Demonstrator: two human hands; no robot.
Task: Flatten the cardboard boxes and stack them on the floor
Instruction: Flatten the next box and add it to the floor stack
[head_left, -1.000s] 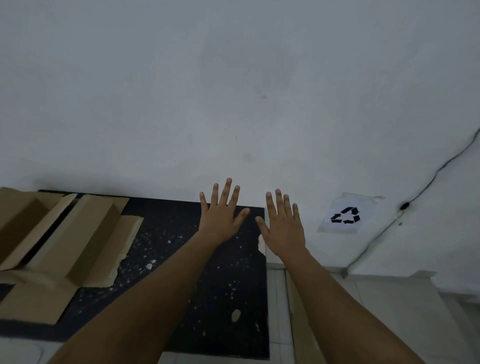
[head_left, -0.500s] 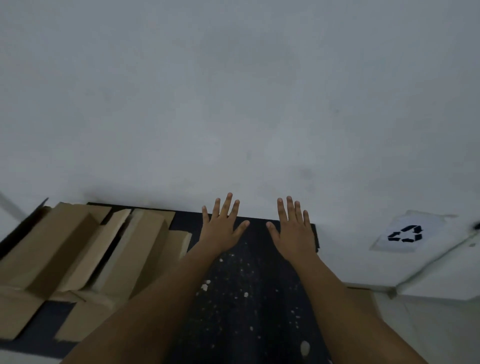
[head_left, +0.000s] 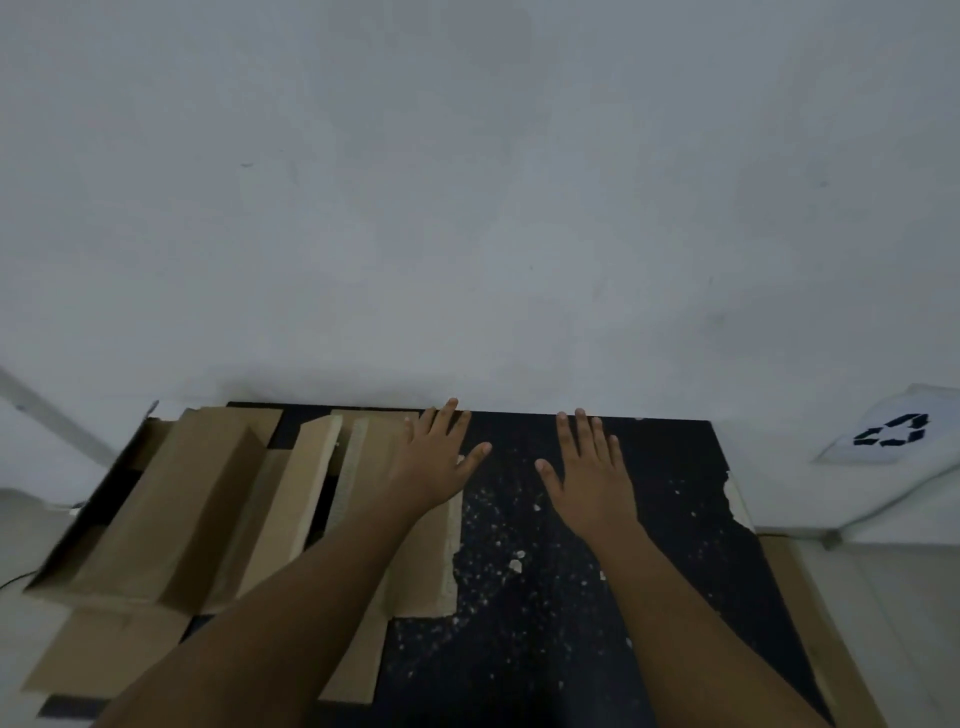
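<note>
- Pale grey wall (head_left: 467, 208) behind, dark speckled tabletop (head_left: 649, 493) pushed up against it.
- Cardboard boxes (head_left: 208, 509) on the tabletop's left half, flaps splayed, not yet flattened.
- Left hand (head_left: 434, 462) stretched out flat, fingers spread, over the right edge of the cardboard boxes; contact unclear.
- Right hand (head_left: 589, 478) likewise flat and spread, holding nothing, over bare tabletop just right of the boxes.
- Recycling-symbol sheet (head_left: 891, 431) on the wall, well right of the tabletop.
</note>
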